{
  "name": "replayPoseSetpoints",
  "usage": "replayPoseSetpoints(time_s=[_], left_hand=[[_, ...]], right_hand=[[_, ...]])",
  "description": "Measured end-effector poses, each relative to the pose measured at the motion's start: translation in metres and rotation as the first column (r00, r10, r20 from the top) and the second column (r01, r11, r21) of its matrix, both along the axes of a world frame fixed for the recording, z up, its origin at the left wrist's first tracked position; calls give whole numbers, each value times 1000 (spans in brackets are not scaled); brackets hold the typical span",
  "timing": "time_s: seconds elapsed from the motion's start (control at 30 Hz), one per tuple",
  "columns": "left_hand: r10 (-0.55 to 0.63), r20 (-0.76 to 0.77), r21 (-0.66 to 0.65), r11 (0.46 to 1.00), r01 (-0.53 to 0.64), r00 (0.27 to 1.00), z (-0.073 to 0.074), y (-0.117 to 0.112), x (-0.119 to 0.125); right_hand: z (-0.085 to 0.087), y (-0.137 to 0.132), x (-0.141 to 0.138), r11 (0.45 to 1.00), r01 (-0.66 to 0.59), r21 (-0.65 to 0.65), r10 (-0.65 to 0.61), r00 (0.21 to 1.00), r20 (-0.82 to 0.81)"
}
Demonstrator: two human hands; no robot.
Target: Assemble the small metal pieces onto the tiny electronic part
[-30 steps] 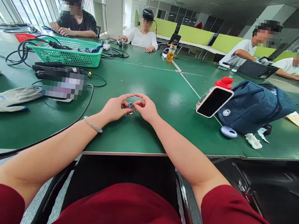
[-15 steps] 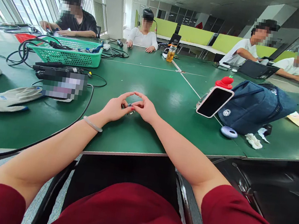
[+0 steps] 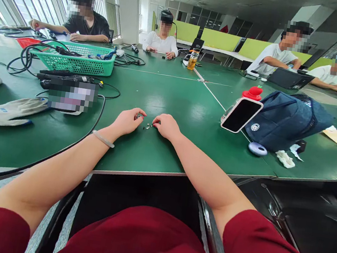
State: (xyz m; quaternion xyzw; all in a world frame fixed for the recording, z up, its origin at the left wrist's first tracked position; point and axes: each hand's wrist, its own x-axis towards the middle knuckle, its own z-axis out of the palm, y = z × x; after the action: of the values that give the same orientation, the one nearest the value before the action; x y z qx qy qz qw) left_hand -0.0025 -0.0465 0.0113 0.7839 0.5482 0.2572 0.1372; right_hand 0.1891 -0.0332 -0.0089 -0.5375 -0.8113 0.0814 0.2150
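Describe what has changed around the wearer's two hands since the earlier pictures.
The left hand and right hand, earlier touching, have drawn slightly apart. The small item between them now appears held by the left alone; the right's fingertips are beside the small parts on the table. The basket, phone and glove stayed put.

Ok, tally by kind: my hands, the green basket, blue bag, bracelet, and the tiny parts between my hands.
Hands: 2 (left hand, right hand)
Green basket: 1
Blue bag: 1
Bracelet: 1
Total: 5, excluding the tiny parts, too small to count
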Motion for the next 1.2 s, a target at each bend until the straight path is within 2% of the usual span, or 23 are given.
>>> replayPoseSetpoints(time_s=[0.13, 0.47, 0.73, 0.87, 1.03, 1.2], left_hand=[[-35, -10, -82, 996, 34, 999, -5, 4, -1], [-121, -4, -78, 990, 120, 993, -6, 4, 0], [-111, 9, -55, 992, 112, 994, -7, 4, -1], [-84, 39, -42, 995, 86, 996, -6, 3, 0], [-110, 155, -40, 992, 118, 982, -8, 4, 0], [-192, 275, -66, 974, 217, 942, -10, 5, 0]], right_hand=[[0, 0, -2, 1000, 5, 3, -5, 1000, 28], [-2, 1, -4, 1000, 7, 16, -9, 997, 78], [-4, -1, -5, 1000, 13, 26, -16, 990, 141], [-1, -4, -6, 997, 0, 78, -2, 1000, 26], [5, -10, -10, 966, -137, 220, 178, 968, -178], [7, -14, -13, 953, -216, 213, 256, 949, -182]])
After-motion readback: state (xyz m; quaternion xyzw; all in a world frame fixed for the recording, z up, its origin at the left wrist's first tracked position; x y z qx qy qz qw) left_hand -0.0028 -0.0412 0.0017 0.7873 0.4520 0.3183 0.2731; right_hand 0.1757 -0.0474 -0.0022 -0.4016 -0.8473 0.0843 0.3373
